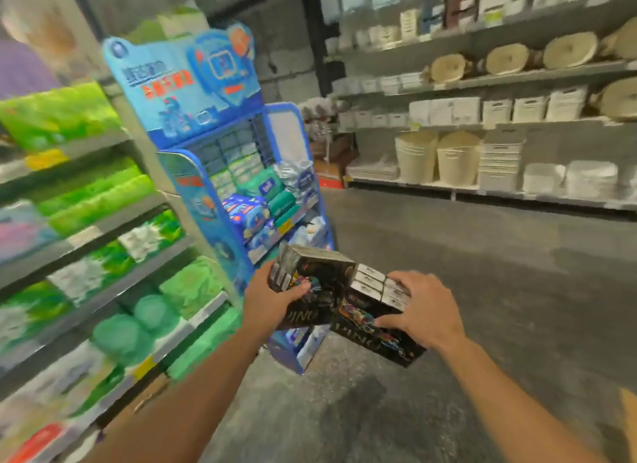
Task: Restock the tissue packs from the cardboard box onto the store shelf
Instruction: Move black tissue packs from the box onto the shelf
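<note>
While store shelf [103,235] and blue display rack [220,173] bound the left, open floor [482,255] lies right. Left hand [272,302] grips one dark tissue pack [312,286]; right hand [422,311] grips another [372,319], long axis sloping down-right, packs touching mid-air.

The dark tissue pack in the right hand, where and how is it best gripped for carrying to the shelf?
Grip the right-hand dark tissue pack across its short width near the middle, coming from above and the right as the right hand does now, thumb on the near face. It is a long box tilted down to the right, so a middle hold should keep it from tipping.
</note>
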The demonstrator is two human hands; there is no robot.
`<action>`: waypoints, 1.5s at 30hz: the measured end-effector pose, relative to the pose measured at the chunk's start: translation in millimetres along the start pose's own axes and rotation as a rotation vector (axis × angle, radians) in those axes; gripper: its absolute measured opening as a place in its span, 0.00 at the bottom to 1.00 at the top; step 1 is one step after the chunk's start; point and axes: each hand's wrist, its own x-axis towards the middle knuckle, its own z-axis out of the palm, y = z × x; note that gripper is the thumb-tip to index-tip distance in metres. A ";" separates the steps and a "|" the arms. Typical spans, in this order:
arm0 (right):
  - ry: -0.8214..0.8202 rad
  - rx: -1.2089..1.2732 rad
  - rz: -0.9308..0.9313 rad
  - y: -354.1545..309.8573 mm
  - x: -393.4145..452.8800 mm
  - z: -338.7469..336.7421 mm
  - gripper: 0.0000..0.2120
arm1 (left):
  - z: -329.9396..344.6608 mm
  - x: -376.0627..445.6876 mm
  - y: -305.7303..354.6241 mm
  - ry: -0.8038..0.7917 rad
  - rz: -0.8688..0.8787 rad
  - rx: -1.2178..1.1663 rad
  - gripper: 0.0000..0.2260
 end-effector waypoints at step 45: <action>0.402 -0.014 -1.253 -884.5 509.0 172.9 0.39 | -856.6 441.4 -154.8 0.999 0.069 -0.179 0.30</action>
